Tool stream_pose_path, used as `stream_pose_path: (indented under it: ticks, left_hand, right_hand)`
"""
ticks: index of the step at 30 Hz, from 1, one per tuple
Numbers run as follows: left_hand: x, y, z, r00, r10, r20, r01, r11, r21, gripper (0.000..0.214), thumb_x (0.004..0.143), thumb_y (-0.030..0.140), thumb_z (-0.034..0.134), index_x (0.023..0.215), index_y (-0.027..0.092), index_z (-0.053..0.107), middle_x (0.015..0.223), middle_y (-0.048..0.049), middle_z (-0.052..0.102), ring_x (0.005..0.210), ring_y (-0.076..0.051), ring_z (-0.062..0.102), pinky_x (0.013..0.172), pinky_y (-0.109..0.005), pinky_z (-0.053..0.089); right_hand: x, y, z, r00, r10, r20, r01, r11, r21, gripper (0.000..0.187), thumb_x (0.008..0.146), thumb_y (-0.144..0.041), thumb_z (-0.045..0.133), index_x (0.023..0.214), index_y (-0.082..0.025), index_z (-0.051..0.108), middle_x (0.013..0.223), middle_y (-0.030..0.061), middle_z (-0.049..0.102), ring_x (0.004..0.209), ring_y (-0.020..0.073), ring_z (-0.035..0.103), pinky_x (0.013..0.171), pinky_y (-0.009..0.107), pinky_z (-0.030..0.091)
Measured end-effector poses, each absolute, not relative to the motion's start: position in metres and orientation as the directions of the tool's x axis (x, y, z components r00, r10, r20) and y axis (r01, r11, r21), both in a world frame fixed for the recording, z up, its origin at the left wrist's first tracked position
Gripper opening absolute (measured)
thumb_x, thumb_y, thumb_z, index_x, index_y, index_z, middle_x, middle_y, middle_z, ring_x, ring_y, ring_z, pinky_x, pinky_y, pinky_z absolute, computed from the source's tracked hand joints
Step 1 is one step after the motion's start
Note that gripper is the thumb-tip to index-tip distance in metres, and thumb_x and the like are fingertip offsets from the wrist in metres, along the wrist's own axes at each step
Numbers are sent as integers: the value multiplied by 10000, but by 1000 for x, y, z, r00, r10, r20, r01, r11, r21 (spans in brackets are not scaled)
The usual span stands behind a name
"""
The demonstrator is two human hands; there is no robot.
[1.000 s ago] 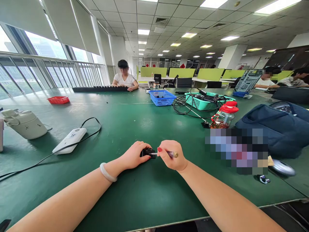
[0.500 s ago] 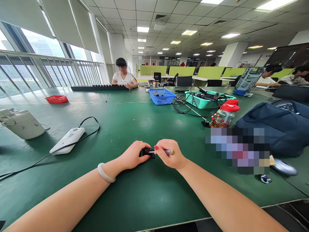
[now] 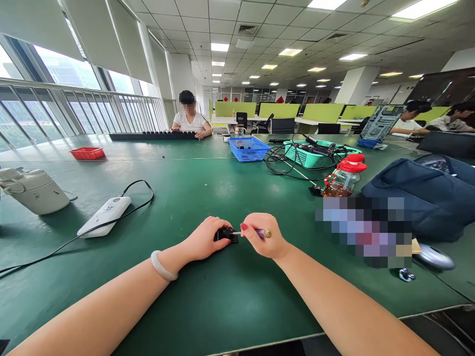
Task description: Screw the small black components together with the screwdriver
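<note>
My left hand (image 3: 203, 239) is closed round a small black part (image 3: 233, 238) and presses it against the green table. Most of that part is under my fingers; a dark flat end sticks out on the right. My right hand (image 3: 262, 236) grips a slim screwdriver (image 3: 267, 233) with a purplish handle and a gold-coloured butt. Its thin metal shaft lies nearly level and points left, with the tip at the black part. Whether the tip sits inside the part I cannot tell.
On the left are a white power bank (image 3: 106, 216) with a black cable and a white bottle (image 3: 35, 190). Farther off stand a red tray (image 3: 87, 154), a blue basket (image 3: 249, 150) and a green basket (image 3: 311, 157) of cables. A red-lidded bottle (image 3: 345, 175) and a dark bag (image 3: 419, 198) are right.
My right hand has shifted slightly to the right with the screwdriver, and more of its shaft shows. The left hand keeps its hold on the black part.
</note>
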State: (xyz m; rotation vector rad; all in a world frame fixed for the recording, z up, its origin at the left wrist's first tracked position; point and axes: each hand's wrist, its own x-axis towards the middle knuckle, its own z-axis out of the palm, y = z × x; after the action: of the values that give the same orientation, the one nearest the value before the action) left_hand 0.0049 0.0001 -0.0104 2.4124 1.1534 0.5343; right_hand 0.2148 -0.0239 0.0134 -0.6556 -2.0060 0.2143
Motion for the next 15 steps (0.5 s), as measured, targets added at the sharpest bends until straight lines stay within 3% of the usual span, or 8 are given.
stream_pose_path:
  ticks: [15]
  left_hand:
    - [4, 2, -14, 583, 794, 170, 637, -577, 511, 311, 840, 310, 650, 1141, 236, 638, 1066, -58, 676, 1030, -262, 581, 957, -437, 484]
  right_hand:
    - [217, -23, 14, -349, 602, 718, 386, 791, -475, 596, 1022, -483, 320, 514, -201, 455, 480, -9, 464, 462, 103, 419, 499, 265, 316]
